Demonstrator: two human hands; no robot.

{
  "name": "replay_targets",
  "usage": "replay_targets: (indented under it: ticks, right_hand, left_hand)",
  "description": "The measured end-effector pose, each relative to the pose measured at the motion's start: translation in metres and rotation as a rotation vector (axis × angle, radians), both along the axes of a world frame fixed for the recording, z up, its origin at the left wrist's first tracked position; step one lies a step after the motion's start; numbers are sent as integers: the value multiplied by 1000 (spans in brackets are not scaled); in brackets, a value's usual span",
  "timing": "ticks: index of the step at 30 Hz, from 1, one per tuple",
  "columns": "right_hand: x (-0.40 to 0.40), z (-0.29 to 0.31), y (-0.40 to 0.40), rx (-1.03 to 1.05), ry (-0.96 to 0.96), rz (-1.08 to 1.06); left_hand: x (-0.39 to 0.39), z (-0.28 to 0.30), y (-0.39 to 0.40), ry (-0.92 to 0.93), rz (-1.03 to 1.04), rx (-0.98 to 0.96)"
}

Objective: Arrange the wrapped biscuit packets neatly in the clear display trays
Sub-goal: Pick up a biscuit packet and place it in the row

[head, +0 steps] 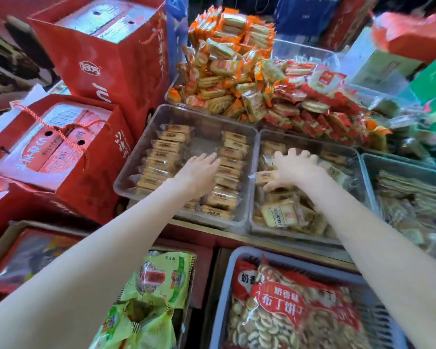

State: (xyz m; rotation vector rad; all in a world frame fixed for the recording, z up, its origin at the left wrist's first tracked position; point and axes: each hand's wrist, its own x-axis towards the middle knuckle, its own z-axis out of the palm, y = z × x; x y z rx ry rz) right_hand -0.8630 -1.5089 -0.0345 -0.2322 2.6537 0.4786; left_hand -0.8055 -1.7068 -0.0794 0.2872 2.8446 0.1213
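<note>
Two clear display trays stand side by side. The left tray [141, 147] holds two neat rows of tan wrapped biscuit packets [161, 157] with a bare strip between them. My left hand [199, 172] lies flat with straight fingers on the right row [230, 157]. The right tray [355, 157] holds a loose heap of the same packets [285, 215]. My right hand [297, 167] reaches over that heap, fingers spread, and pinches one packet [266, 176] between thumb and fingers.
Behind the trays rise piles of orange-wrapped biscuits [227, 64] and red-wrapped biscuits [320, 109]. Red gift bags [103, 59] crowd the left. A further tray [408, 197] is at the right. A basket with a red biscuit bag [287, 306] and a green bag [156, 293] lie in front.
</note>
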Motion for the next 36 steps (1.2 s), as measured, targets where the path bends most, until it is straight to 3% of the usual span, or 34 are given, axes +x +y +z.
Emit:
replay_targets:
  ticks: [8,11,14,17,21,30,33,36]
  right_hand:
    - [5,-8,8,-92,102,-74]
    - [3,13,-1,-158,285,5]
    - [5,26,-37,-381,398,193]
    - [15,4,-89,-700,211,267]
    - [39,-57,-133,-976,-158,90]
    - [43,-100,-113,-428,-198,505]
    - [49,-97,-132,-373,-251,460]
    - [47,-93,-141,-491,-447,241]
  left_hand:
    - [28,-2,-14,-12,55,-34]
    - [38,-12,-41,-17,136,-43]
    - [45,-26,-64,-98,215,-43]
    - [49,-34,-76,-190,202,-83]
    - [51,-40,-89,-260,237,-24]
    - [39,-46,-96,-355,249,-2]
    - [41,-45,-96,-391,256,10]
    - [42,-42,-96,-382,247,14]
